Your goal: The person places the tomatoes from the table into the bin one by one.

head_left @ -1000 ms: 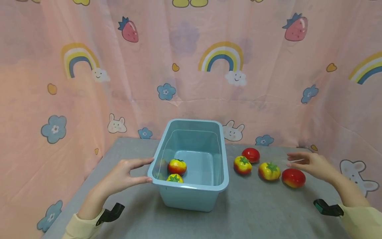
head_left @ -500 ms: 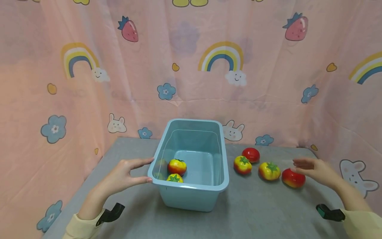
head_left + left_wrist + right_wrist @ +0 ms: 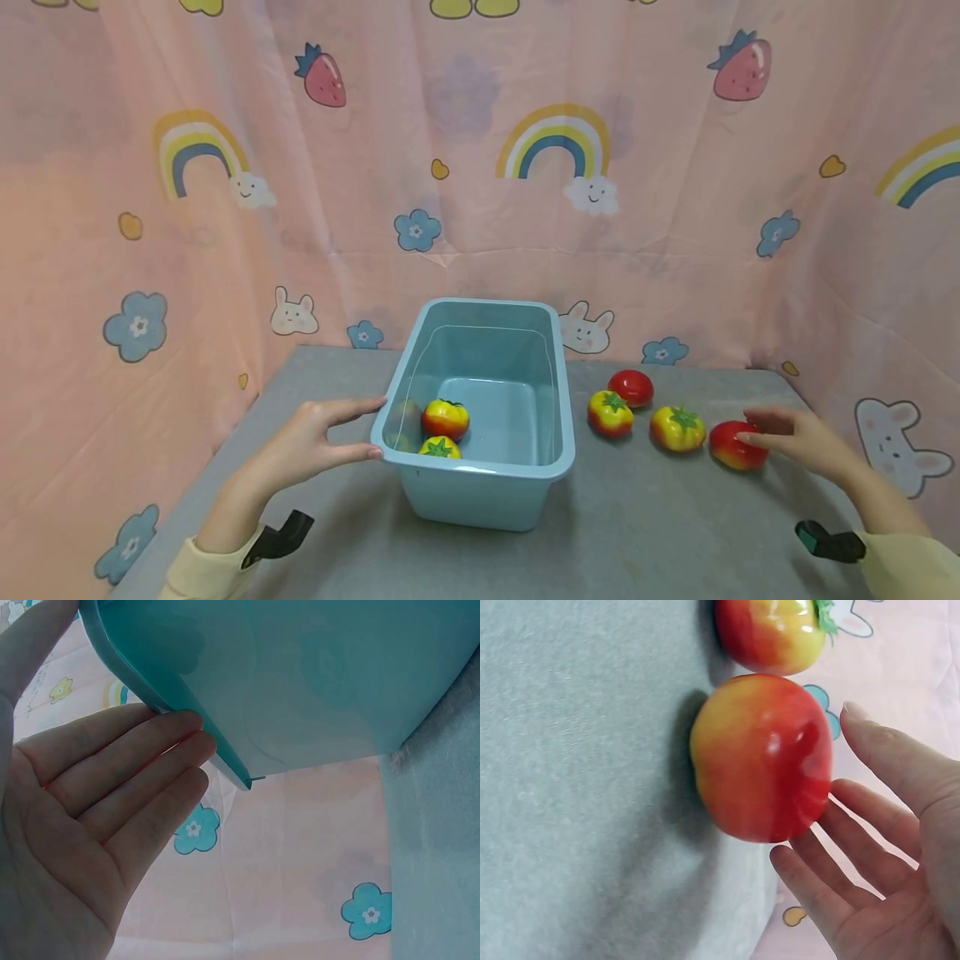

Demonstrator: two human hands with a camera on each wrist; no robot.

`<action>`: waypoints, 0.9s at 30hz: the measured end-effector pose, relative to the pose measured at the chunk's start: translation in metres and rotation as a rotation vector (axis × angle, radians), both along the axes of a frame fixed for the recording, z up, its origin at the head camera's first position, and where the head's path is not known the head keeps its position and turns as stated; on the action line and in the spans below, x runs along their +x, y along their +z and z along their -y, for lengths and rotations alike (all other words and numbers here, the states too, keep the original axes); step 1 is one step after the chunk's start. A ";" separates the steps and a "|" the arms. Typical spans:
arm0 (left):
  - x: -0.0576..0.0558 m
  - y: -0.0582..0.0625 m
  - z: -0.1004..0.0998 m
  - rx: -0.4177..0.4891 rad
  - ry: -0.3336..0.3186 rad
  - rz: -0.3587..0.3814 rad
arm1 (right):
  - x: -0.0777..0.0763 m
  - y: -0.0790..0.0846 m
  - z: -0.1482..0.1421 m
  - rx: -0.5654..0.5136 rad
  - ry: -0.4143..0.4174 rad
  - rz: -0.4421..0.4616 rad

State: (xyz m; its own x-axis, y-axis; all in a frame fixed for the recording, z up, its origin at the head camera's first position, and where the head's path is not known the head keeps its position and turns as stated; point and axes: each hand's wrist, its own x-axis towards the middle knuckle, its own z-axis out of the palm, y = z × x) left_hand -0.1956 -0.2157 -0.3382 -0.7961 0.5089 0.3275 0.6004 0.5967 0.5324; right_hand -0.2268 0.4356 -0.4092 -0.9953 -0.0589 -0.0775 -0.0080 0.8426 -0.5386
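Note:
A light-blue plastic bin (image 3: 480,496) stands mid-table with two red-and-yellow tomatoes inside, one whole tomato (image 3: 446,418) and one partly behind the near rim (image 3: 439,448). My left hand (image 3: 318,437) touches the bin's left rim with extended fingers; in the left wrist view these fingers (image 3: 142,750) lie straight along the rim. My right hand (image 3: 806,442) is at the rightmost red tomato (image 3: 735,446), thumb and fingers spread around its right side. In the right wrist view the thumb stands apart from this tomato (image 3: 761,757), and some fingers reach behind it, contact unclear.
Left of the rightmost tomato sit a yellow tomato with a green top (image 3: 677,430), a smaller red-yellow tomato (image 3: 610,414) and a red tomato (image 3: 631,389). The grey table (image 3: 645,517) ends at a pink patterned curtain (image 3: 480,233) behind.
My right hand has shifted slightly right and lowered toward the rightmost tomato, its fingers now beside it. The left hand, bin and tomatoes stay where they were.

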 end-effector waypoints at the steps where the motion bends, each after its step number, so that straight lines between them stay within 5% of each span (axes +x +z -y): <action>1: 0.000 0.000 0.000 -0.002 0.000 0.001 | 0.000 -0.001 -0.001 -0.003 -0.002 0.002; 17: -0.001 -0.001 0.001 0.003 -0.002 -0.001 | -0.002 -0.012 -0.001 0.009 -0.001 0.012; 27: -0.001 -0.001 0.000 -0.001 0.001 0.007 | -0.005 -0.013 0.002 0.022 0.004 0.106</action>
State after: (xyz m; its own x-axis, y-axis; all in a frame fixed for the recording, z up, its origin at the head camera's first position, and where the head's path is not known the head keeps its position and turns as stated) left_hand -0.1962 -0.2161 -0.3388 -0.7989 0.5084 0.3213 0.5960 0.5979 0.5359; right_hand -0.2313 0.4334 -0.4221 -0.9812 -0.0596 -0.1838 0.0452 0.8542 -0.5180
